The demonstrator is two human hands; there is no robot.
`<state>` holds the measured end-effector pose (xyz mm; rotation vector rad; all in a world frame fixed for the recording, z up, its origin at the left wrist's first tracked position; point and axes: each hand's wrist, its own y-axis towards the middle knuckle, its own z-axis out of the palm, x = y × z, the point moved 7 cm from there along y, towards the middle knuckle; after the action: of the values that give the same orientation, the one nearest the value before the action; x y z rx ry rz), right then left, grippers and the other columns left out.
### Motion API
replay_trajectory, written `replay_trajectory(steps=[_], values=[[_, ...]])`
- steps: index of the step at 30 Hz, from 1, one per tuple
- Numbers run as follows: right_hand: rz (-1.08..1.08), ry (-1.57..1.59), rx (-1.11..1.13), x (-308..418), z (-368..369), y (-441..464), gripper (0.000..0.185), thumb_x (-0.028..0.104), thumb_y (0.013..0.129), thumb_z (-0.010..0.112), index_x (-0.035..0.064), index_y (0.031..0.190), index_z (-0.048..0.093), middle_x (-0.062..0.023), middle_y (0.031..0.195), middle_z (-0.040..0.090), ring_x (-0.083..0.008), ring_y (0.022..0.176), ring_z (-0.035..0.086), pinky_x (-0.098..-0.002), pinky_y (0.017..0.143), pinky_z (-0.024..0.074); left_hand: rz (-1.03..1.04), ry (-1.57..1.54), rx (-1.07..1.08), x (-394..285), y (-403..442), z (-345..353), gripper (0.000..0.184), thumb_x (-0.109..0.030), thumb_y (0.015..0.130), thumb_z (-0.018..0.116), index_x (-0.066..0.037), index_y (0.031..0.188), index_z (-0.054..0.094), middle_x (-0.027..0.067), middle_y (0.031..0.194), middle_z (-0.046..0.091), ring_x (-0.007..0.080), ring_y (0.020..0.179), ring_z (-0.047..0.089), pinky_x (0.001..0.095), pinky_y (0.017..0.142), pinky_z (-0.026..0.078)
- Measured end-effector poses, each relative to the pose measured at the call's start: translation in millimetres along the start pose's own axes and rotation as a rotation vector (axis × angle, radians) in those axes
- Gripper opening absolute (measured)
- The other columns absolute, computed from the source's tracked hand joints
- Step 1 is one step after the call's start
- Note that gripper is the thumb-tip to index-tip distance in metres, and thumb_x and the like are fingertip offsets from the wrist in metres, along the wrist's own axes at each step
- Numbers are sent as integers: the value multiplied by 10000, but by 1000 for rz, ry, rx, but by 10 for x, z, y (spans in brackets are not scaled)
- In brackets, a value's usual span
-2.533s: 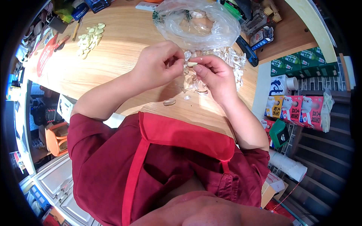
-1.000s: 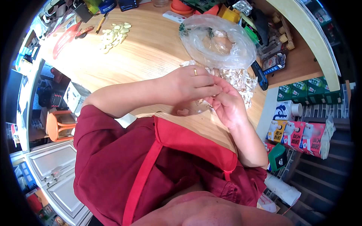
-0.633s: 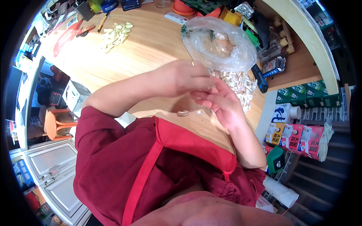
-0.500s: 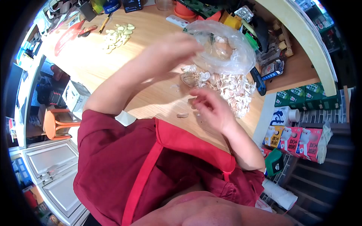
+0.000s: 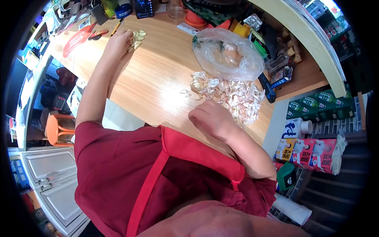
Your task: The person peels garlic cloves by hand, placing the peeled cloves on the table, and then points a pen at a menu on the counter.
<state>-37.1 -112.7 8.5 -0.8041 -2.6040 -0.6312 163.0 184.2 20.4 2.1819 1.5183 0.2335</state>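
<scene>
At the far left of the table, my left hand (image 5: 119,42) is over the peeled garlic cloves (image 5: 137,38), covering part of them. Its fingers are curled downward, and what is in them is hidden. Close to the table's front edge, my right hand (image 5: 214,118) has its fingers bent inward, with the back of the hand up. I cannot make out what it holds. Beyond it lies a heap of papery garlic skins (image 5: 246,94), with a garlic bulb (image 5: 199,82) at the left end. A clear plastic bag (image 5: 205,57) with brownish bulbs inside sits behind the skins.
A red fan-shaped card (image 5: 75,42) and a pen (image 5: 117,26) lie at the left back. A phone (image 5: 143,8), a glass jar (image 5: 175,8) and an orange pot (image 5: 195,19) stand along the back. Clutter lines the right shelf, beside a dark blue-black object (image 5: 267,87).
My left hand has swung from near the plastic bag leftward to the peeled cloves. My right hand has curled its fingers and shifted slightly left. The unpeeled clove near it is no longer visible.
</scene>
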Motion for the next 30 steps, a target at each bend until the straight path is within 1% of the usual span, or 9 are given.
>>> replay_trajectory(steps=[3, 6, 11, 14, 17, 20, 23, 26, 30], values=[[121, 55, -93, -127, -115, -21, 207, 78, 763, 621, 104, 968, 612, -56, 784, 599, -213, 740, 572, -308, 670, 451, 93, -44, -65, -109, 16, -19, 226, 9, 721, 558, -39, 940, 587, 163, 877, 584, 357, 800, 556, 405, 698, 456], [531, 345, -228, -351, -275, -132, 194, 105, 804, 581, 93, 995, 615, -93, 834, 605, -212, 780, 597, -306, 679, 461, 185, 66, -206, -465, -12, -196, 294, 16, 739, 563, -52, 1024, 586, 128, 956, 577, 309, 846, 573, 349, 707, 472], [591, 957, -486, -648, -298, -251, 248, 35, 851, 566, -26, 1090, 540, -77, 867, 623, -107, 784, 598, -211, 669, 490, 133, -624, 167, -1570, -115, -211, 286, -18, 790, 583, -44, 1074, 574, 66, 910, 598, 143, 797, 584, 248, 678, 473], [629, 998, -519, -700, -296, -327, 171, 46, 835, 599, -21, 990, 572, -64, 816, 625, -96, 722, 594, -215, 622, 485, 127, -947, 464, -2253, -297, -114, 282, -38, 805, 605, -37, 1083, 560, 26, 865, 591, 83, 773, 561, 219, 670, 465], [673, 942, -478, -697, -315, -353, 98, 45, 824, 617, -22, 887, 584, -46, 769, 623, -92, 673, 584, -212, 587, 474, 106, -1163, 573, -2610, -365, 5, 276, -48, 781, 656, -15, 1038, 559, -7, 817, 556, 39, 727, 519, 183, 631, 435], [670, 915, -530, -706, -341, -374, 109, 70, 801, 650, -3, 861, 597, -33, 726, 621, -83, 634, 569, -215, 567, 458, 54, -1246, 529, -2658, -337, 118, 218, -83, 765, 678, -19, 958, 598, 3, 726, 585, 55, 659, 530, 196, 592, 445], [654, 533, -496, -703, -443, -382, 160, 95, 769, 686, 20, 879, 599, -15, 689, 602, -65, 618, 546, -216, 564, 443, 57, -1182, 539, -2667, -313, 93, 200, -86, 762, 691, -7, 926, 608, 1, 720, 589, 42, 649, 517, 193, 582, 441], [624, 455, -519, -644, -484, -349, 196, 116, 741, 711, 38, 879, 595, -2, 686, 579, -43, 614, 523, -217, 565, 432, 45, -1183, 547, -2632, -318, 128, 166, -84, 770, 687, -2, 898, 619, 11, 717, 596, 43, 636, 528, 187, 576, 446], [610, 659, -538, -718, -322, -359, 185, 77, 754, 700, 32, 882, 574, -1, 751, 587, -48, 654, 538, -207, 585, 442, -49, -1454, 643, -2619, -385, 269, 147, -39, 774, 667, 1, 902, 607, 39, 747, 615, 65, 657, 566, 188, 548, 451]])
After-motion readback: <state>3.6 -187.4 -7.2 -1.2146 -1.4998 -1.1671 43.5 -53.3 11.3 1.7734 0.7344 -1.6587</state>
